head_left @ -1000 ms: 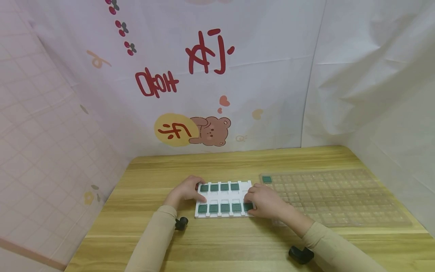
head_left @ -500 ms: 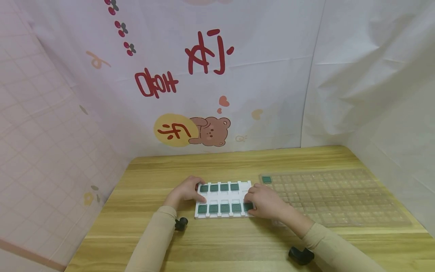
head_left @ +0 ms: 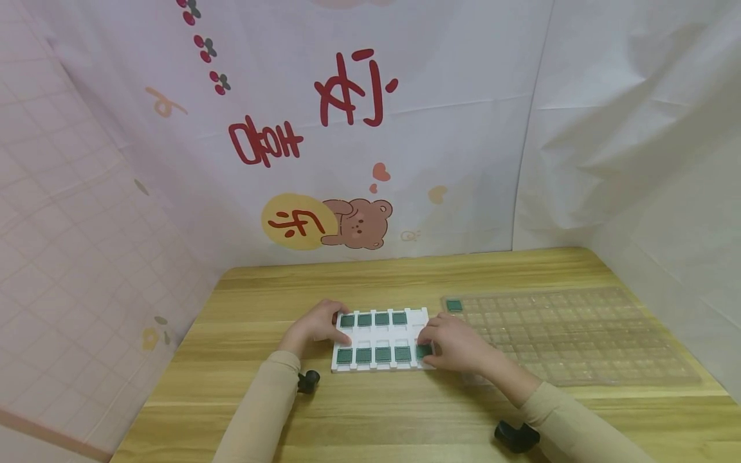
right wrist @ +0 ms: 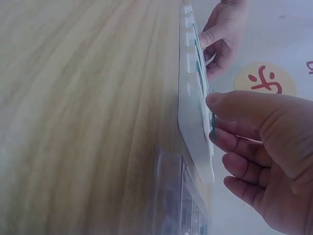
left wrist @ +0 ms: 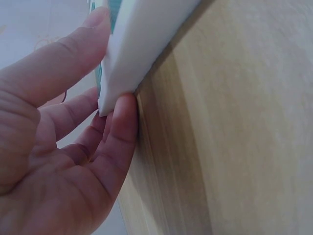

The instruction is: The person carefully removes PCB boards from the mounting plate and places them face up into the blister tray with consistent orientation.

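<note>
A white slotted tray [head_left: 379,334] lies on the table with two rows of square green chips. My left hand [head_left: 318,325] holds its left end; in the left wrist view the thumb [left wrist: 73,54] lies over the top and the other fingers bend at the side and lower edge. At the near right slot my right hand [head_left: 457,342] pinches a green chip [head_left: 424,351] between thumb and fingertip. The right wrist view shows this chip [right wrist: 213,125] edge-on, just off the tray's face. The far right slot of the tray holds no chip.
A clear plastic compartment tray [head_left: 550,328] lies right of the white tray, with one green chip [head_left: 454,305] in its far left cell. Black wrist-worn pieces [head_left: 309,382] stick out beside both sleeves. A printed cloth [head_left: 463,161] hangs behind the table.
The right hand has shifted very slightly to the right with the green chip between its fingers. The left hand and the white tray have stayed in place.
</note>
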{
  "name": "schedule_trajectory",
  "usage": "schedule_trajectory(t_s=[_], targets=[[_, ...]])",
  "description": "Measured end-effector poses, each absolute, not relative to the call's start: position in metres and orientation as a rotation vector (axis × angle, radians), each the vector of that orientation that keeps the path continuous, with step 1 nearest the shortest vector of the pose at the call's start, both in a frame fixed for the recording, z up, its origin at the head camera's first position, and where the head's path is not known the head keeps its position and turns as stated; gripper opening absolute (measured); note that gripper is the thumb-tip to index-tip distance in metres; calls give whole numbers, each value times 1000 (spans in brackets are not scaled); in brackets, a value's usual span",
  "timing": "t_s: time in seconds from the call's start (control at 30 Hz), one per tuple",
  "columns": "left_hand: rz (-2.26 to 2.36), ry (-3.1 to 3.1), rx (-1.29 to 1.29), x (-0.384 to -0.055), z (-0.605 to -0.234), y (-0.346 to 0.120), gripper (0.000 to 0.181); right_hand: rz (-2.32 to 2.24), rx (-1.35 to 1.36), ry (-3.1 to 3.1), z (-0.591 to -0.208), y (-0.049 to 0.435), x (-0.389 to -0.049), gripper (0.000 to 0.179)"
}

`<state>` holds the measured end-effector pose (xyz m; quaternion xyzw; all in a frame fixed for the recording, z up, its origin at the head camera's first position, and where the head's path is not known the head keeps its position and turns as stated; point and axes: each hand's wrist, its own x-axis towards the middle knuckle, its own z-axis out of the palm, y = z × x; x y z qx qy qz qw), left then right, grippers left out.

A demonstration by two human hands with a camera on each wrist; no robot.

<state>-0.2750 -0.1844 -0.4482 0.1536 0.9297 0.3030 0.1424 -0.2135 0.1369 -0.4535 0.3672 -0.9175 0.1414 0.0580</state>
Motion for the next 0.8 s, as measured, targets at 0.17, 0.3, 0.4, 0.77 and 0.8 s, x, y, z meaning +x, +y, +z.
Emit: schedule_trajectory(t_s=[0.17, 0.3, 0.4, 0.77, 0.8], targets=[[872, 2679, 442, -274, -447, -184, 63, 469, 1084, -2799, -454, 139, -213, 26], [865, 2681, 447, -274, -449, -185, 63, 503, 1060, -2814, -453, 142, -214, 25], [862, 2684, 441, -275, -450, -185, 63, 530, 1046, -2811, -452, 145, -214, 24], [868, 2681, 442, -273, -447, -184, 64, 614, 1046, -2774, -450, 161, -216, 20], [867, 2679, 446, -273, -447, -184, 64, 624, 1041, -2779, -450, 162, -216, 20]])
